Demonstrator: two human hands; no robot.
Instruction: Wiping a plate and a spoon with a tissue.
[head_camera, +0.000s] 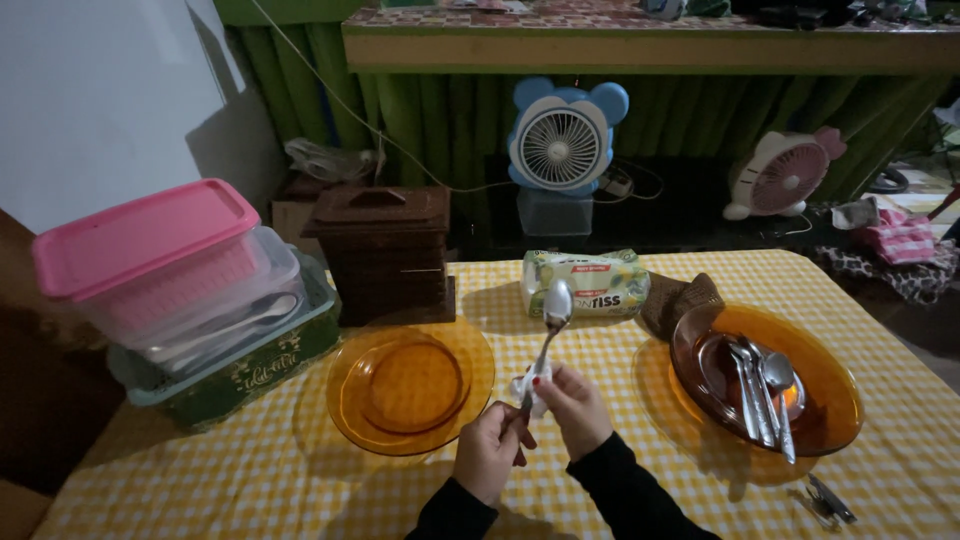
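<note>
Fingers of both hands (530, 420) grip one spoon (552, 320) and tissue (528, 388) between two amber plates (345, 400).

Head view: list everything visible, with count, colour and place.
spoon: 1, silver, upright between both hands
tissue: 1, white, at spoon handle
empty plates: 2 stacked, amber, table centre
plate with cutlery: 1, amber, right
cutlery: several, silver, on right plate
tissue pack: 1, green-yellow, behind spoon
wooden box: 1, dark brown, centre-left
storage boxes: stacked, pink lid on top, left
fans: 2, blue and pink, behind table
tablecloth: yellow-white check
left hand: grips spoon handle
right hand: holds tissue on handle
</note>
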